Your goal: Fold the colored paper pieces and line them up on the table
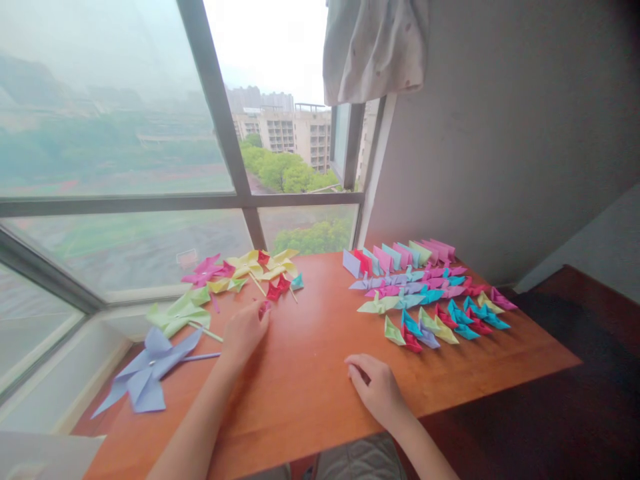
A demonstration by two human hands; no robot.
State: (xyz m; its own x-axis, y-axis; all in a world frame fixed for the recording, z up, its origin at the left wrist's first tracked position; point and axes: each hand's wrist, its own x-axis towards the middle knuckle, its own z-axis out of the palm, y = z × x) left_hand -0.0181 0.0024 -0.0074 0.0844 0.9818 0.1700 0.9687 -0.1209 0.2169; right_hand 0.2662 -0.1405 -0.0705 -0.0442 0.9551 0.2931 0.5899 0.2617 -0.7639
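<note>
My left hand (246, 333) reaches over the left part of the table, with its fingers pinched on a small pink folded paper (265, 307); the fingers hide most of it. Just beyond are small red folded papers (278, 288) and a teal one (297, 282). To its left lie paper pinwheels on sticks: a large lavender one (153, 365), a light green one (181, 312), yellow ones (245, 265) and a pink one (205, 270). Loosely curled on the tabletop, my right hand (377, 388) shows its thumb apart from the fingers and nothing held.
On the right of the wooden table (310, 400) stand rows of folded paper: upright folded pieces (384, 259) at the back, paper cranes (405, 290) in the middle, small paper boats (440, 327) in front. A window (305, 200) borders the far side, a grey wall (475, 147) the right.
</note>
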